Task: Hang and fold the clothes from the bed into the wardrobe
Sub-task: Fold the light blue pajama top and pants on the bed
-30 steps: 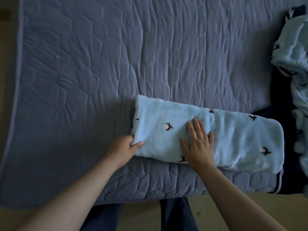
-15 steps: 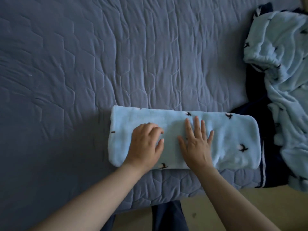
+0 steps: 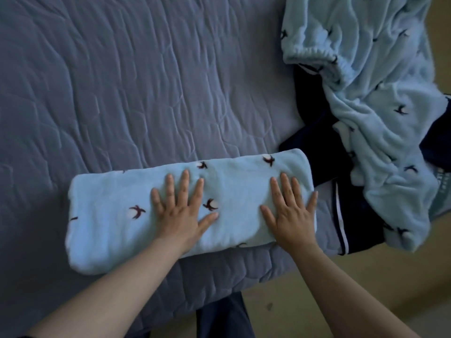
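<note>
Head view looks down on a grey quilted bed point(image 3: 146, 93) with a folded light-blue fleece garment point(image 3: 109, 215) lying lengthwise near its front edge. Both hands lie flat on it, fingers straight and spread: the left hand point(image 3: 181, 213) near the middle, the right hand point(image 3: 291, 215) at its right end. To the right, an unfolded light-blue fleece piece point(image 3: 380, 118) with the same bird print is heaped over dark navy clothing point(image 3: 327, 142) at the bed's corner.
</note>
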